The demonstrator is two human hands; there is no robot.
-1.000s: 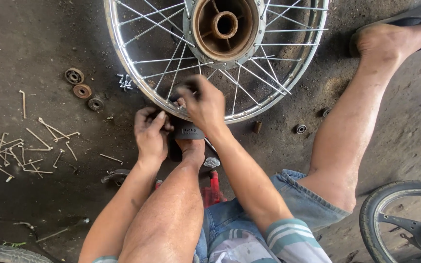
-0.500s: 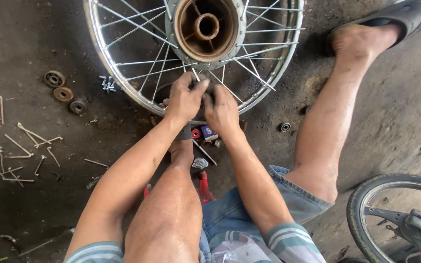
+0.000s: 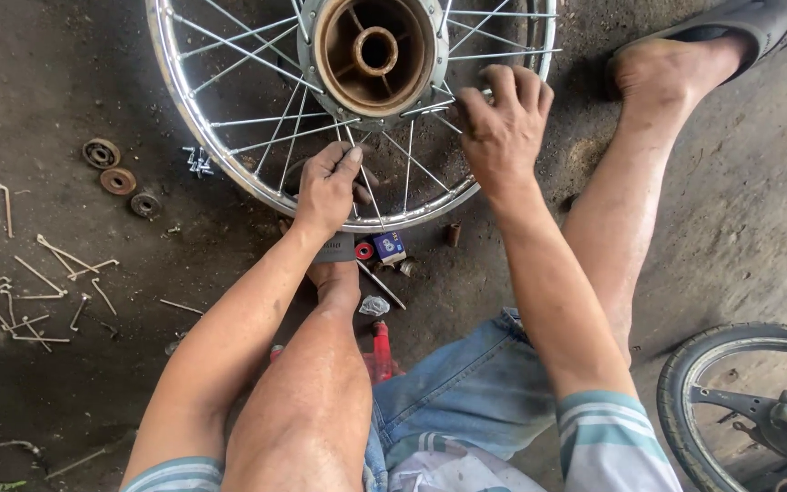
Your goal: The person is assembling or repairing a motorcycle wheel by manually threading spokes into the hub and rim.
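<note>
- Left hand [image 3: 328, 187] pinches one thin spoke [image 3: 368, 191] near the rim, fingers closed around it, over the lower part of the spoked wheel [image 3: 229, 169].
- Right hand [image 3: 503, 128] curls shut on spokes just right of the rusty hub [image 3: 375, 53], knuckles up.
- Wheel lies flat on the dirty concrete floor [image 3: 66, 82], between the person's spread legs.
- Left foot [image 3: 332, 264] sits right under the rim; a small blue box [image 3: 390, 246] and a red tool [image 3: 381, 351] lie beside that leg.
- Three round bearings [image 3: 118, 180] rest left of the wheel, with loose spokes [image 3: 38, 292] scattered further left.
- Another tyre [image 3: 740, 401] pokes in at bottom right.
</note>
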